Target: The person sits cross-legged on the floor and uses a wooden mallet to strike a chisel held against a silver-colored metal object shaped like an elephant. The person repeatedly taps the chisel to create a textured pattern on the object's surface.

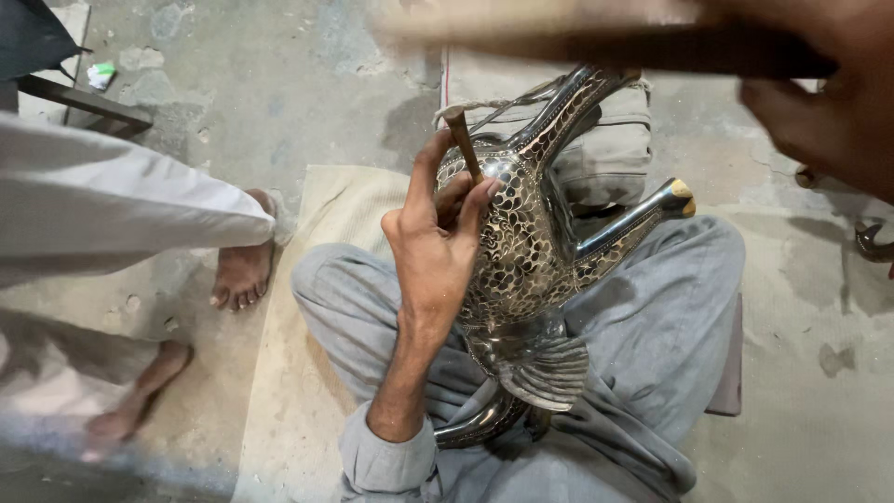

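Observation:
My left hand (438, 237) pinches a short chisel-like punch (463, 144) against the side of an ornate metal pot (526, 251), silver with dense black engraved scales, lying across my lap. Its spout (643, 219) points right, and its neck and handle (568, 102) rest on a grey cushion (610, 144). My right hand (829, 93), blurred at the top right, is raised above the pot and grips a dark wooden hammer handle (596, 42) that stretches left across the top of the view.
I sit cross-legged in grey trousers on a beige mat (298, 326) over a concrete floor. Another person's bare feet (240, 270) and pale sleeve (112, 205) are at the left. A dark metal piece (873, 240) lies at the right edge.

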